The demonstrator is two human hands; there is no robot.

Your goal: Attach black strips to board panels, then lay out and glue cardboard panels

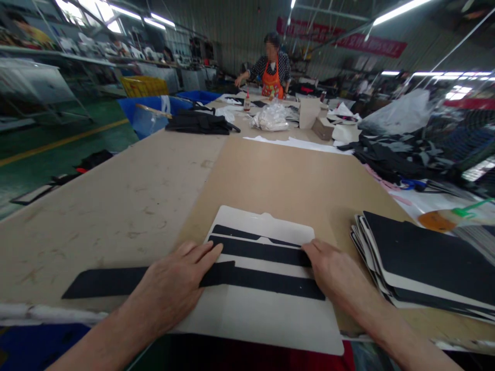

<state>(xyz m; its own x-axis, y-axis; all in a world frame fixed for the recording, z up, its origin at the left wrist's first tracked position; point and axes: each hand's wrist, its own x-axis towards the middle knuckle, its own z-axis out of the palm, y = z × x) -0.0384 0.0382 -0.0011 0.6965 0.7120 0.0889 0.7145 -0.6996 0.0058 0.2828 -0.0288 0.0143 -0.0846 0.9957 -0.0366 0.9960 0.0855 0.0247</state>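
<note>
A white template sheet [270,314] lies at the near edge of the brown table [162,185]. Across it run black fabric strips: a middle strip [263,251] and a long lower strip [255,281] that extends left off the sheet. My left hand [174,286] lies flat, fingers stretched out, pressing the left ends of these strips. My right hand [334,273] rests with fingers extended on the right end of the middle strip. Neither hand grips anything.
A stack of black-and-white cut pieces [421,263] lies at right, with an orange glue bottle [444,219] behind it. Farther off are black fabric piles [199,122], a plastic bag [270,117], scraps [394,154], and a person in an orange apron [271,69]. Blue bins [149,111] stand left.
</note>
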